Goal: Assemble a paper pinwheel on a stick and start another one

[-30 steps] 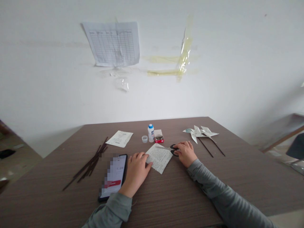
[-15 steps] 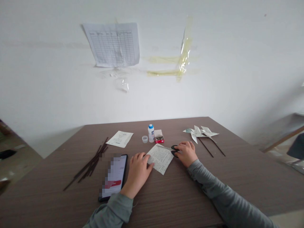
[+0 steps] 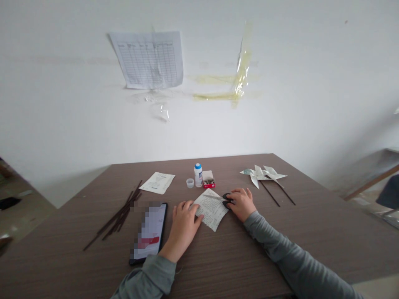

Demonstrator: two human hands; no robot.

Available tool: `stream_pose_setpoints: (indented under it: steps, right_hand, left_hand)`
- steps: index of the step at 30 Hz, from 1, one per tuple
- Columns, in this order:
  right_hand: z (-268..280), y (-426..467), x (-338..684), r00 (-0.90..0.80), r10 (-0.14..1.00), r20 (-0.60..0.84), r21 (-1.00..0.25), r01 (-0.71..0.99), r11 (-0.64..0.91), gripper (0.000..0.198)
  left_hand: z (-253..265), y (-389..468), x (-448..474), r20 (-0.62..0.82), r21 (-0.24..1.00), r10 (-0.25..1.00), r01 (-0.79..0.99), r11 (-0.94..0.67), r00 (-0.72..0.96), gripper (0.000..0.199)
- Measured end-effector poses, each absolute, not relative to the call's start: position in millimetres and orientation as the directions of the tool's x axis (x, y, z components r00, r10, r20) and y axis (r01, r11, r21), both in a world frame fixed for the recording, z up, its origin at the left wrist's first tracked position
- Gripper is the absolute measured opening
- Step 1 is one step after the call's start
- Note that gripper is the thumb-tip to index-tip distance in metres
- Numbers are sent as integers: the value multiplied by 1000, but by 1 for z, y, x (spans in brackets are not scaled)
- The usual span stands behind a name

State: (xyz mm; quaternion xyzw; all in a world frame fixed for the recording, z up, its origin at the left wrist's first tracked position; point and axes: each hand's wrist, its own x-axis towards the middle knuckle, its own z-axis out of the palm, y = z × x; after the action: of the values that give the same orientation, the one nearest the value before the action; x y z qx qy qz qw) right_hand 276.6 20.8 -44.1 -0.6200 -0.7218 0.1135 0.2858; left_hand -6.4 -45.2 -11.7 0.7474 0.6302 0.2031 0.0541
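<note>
A square of printed paper [image 3: 213, 214] lies turned cornerwise on the table in front of me. My left hand [image 3: 185, 220] rests palm down at its left corner, fingers apart, with fingertips and thumb pressing on the sheet. Dark-handled scissors [image 3: 227, 201] are held in my right hand [image 3: 241, 203], its fingers closed about the handles. Their thin metal blades point left, lying across the upper part of the paper. Whether the blades are apart is too small to tell.
Beyond the paper stand a white blue-capped bottle [image 3: 198, 175], a small clear cup [image 3: 190, 182] and an open red box [image 3: 208, 182] of small metal pieces. Left are a phone [image 3: 152, 232], thin brown sticks [image 3: 120, 214] and more paper [image 3: 157, 182]; right, paper pinwheels [image 3: 263, 173] on sticks.
My right hand has shifted slightly left with the scissors, so the blades reach farther over the paper. The sheet and my left hand have moved a little to the right.
</note>
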Motion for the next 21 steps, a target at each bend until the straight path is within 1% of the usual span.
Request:
stream_pose_setpoints:
  steps: [5, 9, 15, 18, 21]
  right_hand:
    - [-45, 23, 278, 10, 958, 288, -595, 785, 171, 26]
    - [-45, 27, 281, 38, 952, 304, -643, 745, 176, 25]
    - [-42, 31, 286, 72, 941, 332, -755, 618, 219, 22]
    - [-41, 31, 288, 104, 939, 327, -815, 533, 225, 22]
    - [-41, 32, 289, 140, 939, 315, -868, 442, 225, 22]
  left_hand:
    - [-13, -45, -8, 226, 296, 964, 933, -206, 141, 31]
    - [-14, -47, -8, 232, 269, 966, 946, -179, 117, 34]
    - [-12, -50, -10, 257, 161, 964, 981, -105, 61, 30]
    - [-10, -51, -10, 236, 125, 972, 991, -56, 25, 36]
    - [-9, -51, -9, 185, 112, 983, 994, -11, -10, 45]
